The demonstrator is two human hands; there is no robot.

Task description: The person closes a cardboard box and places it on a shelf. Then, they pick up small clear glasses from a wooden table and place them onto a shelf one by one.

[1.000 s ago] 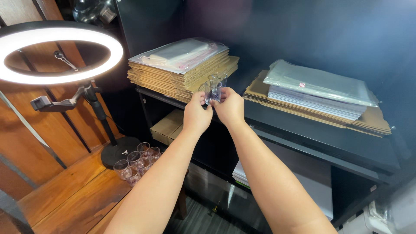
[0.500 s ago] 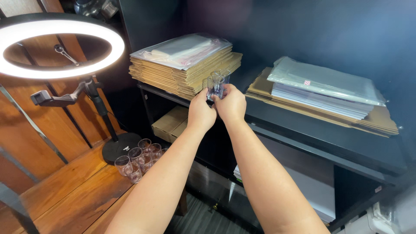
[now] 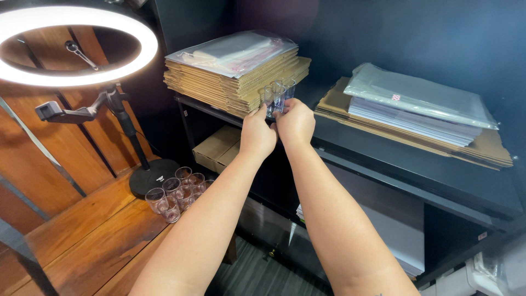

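Seen from the head camera: a person's left hand [image 3: 257, 133] and right hand [image 3: 296, 121] close together around a small cluster of clear plastic cups [image 3: 277, 96], fingers curled tight on them, held just above a black shelf top [image 3: 383, 159] between a stack of flat cardboard [image 3: 235, 82] and bagged sheets [image 3: 416, 104]; more clear cups [image 3: 175, 192] stand on the wooden floor [image 3: 82, 241] beside a lit ring light [image 3: 76, 46]

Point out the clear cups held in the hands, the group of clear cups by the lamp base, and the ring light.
held clear cups [image 3: 278, 94], head view, on the cups' clear walls above the fingers.
clear cups on the wooden table [image 3: 176, 193], head view, middle of the cluster.
ring light [image 3: 143, 52], head view, on the lit ring's right side.
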